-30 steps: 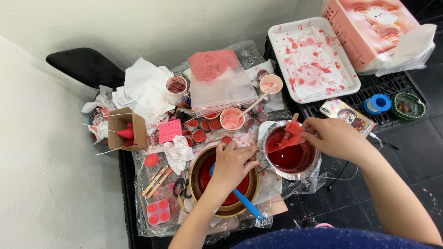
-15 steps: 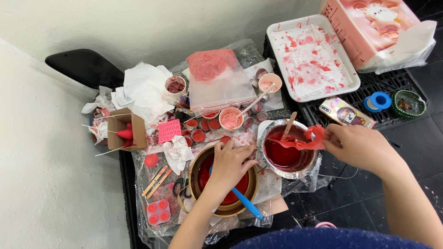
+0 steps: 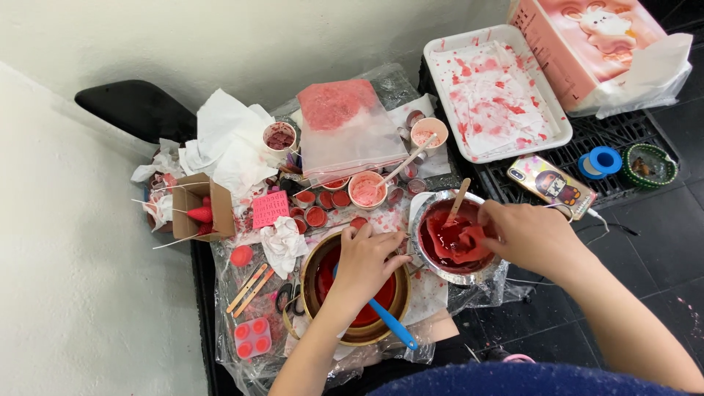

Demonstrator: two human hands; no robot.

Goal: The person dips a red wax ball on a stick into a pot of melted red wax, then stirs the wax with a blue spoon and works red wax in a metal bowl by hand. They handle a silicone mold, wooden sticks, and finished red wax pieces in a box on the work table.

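Observation:
My right hand (image 3: pixel 529 236) holds a red silicone mould piece (image 3: pixel 469 244) dipped into the red liquid of a metal bowl (image 3: pixel 425 258). A wooden stick (image 3: pixel 459 200) leans in that bowl. My left hand (image 3: pixel 364 261) rests over a brown bowl (image 3: pixel 312 293) of red liquid, fingers curled around the top of a blue-handled tool (image 3: pixel 390 326) that sticks out toward me. Both bowls sit on a plastic sheet stained red.
Behind the bowls stand small red-filled cups (image 3: pixel 317 216), a cup with a stick (image 3: pixel 367 189), a bag of pink flakes (image 3: pixel 343 121), crumpled tissues (image 3: pixel 229 139) and a stained white tray (image 3: pixel 500 92). A phone (image 3: pixel 551 185), blue tape roll (image 3: pixel 605 159) and pink box (image 3: pixel 587 37) lie right.
My right hand has lowered the red mould piece from above the metal bowl's rim down into the red liquid. My left hand stays on the brown bowl.

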